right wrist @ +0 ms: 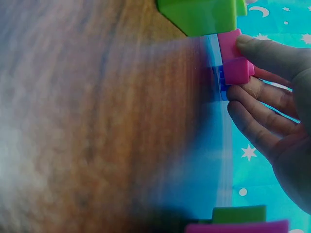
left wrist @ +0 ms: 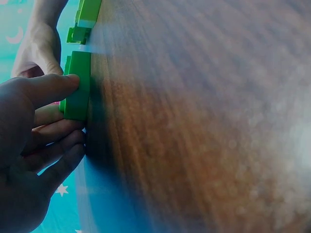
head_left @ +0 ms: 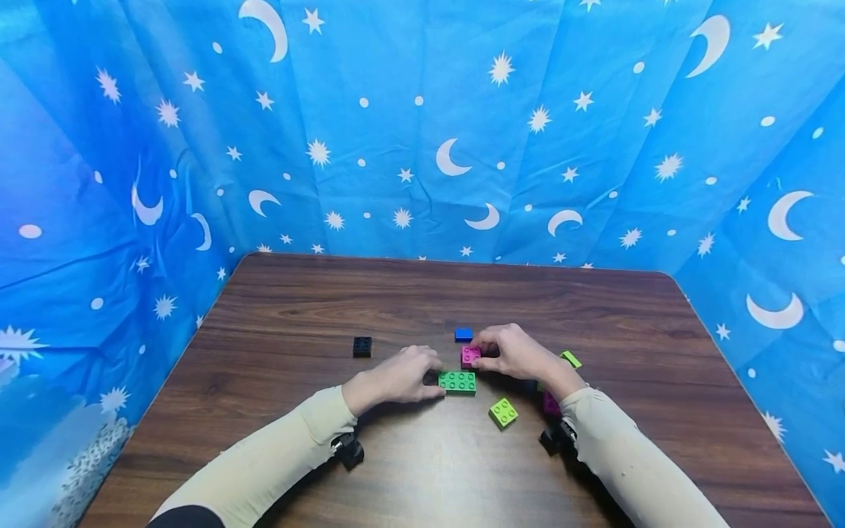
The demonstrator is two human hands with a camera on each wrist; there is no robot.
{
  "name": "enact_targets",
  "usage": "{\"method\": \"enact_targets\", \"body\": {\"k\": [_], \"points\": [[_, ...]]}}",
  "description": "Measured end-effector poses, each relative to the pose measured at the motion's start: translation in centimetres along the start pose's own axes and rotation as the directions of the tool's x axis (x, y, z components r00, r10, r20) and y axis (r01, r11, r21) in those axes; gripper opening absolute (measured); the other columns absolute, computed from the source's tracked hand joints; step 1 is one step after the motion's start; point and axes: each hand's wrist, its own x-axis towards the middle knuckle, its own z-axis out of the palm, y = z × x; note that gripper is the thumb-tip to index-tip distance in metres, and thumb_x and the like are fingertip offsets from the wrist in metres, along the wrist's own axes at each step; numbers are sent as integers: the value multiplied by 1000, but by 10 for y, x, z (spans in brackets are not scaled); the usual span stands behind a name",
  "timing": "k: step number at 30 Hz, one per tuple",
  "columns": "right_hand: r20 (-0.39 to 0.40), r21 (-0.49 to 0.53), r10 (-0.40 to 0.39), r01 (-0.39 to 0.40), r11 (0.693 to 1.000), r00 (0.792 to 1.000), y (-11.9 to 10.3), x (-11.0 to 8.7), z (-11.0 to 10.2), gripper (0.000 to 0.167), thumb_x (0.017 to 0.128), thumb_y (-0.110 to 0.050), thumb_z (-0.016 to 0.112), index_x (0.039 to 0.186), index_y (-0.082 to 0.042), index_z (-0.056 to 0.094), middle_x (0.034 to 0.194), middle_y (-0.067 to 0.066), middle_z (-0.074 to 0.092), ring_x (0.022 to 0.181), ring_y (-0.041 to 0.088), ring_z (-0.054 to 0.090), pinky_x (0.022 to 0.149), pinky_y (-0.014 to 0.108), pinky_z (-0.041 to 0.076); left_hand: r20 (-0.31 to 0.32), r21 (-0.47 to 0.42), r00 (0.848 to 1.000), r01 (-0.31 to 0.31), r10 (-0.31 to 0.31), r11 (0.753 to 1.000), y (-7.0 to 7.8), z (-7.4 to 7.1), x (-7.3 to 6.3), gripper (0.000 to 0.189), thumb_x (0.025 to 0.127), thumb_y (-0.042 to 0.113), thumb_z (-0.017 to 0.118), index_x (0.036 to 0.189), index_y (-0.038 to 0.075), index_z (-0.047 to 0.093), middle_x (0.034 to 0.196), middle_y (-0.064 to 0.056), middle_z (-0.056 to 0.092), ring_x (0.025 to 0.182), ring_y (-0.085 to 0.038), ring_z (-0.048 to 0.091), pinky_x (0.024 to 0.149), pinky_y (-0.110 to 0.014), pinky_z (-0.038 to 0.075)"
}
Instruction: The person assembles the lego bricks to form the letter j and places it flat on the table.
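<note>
My left hand (head_left: 405,374) holds the left end of a green building brick (head_left: 457,383) with two rows of studs. In the left wrist view, the thumb lies on the near side of this green brick (left wrist: 80,92) and the other fingers reach around its far side. Just behind it, my right hand (head_left: 518,353) pinches a pink brick (head_left: 470,357) between thumb and fingers. The right wrist view shows the pink brick (right wrist: 236,70) with the thumb at its top edge. A blue brick (head_left: 464,334) sits right behind the pink one.
A lime brick (head_left: 504,413) lies in front of the right hand, and a black brick (head_left: 362,347) stands to the left. Under and beside the right forearm are a magenta brick (head_left: 551,404) and another lime piece (head_left: 571,359), partly hidden. A patterned blue curtain (head_left: 396,132) hangs behind the table (head_left: 297,293).
</note>
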Motion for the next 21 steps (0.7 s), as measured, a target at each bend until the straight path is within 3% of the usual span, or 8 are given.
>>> {"method": "enact_targets", "body": {"k": [11,21], "points": [[-24,3,24,-24,1000,999,-4,-7,-5,24,85,-27,75,106,-16,73,102,-3,72,92,12,66,80,35,55,19,-1,1000,23,-23,1000,1,-1,1,40,87,38,71,114,9,70,110,-4,69,101,-18,64,92,-32,51],[-47,16,-12,13,1000,999,-11,-17,-11,24,84,-29,76,105,-18,73,104,-5,72,97,13,67,84,35,55,4,7,1000,11,-11,1000,3,-4,-1,40,86,38,72,112,8,70,104,-3,69,96,-18,65,89,-32,52]]}}
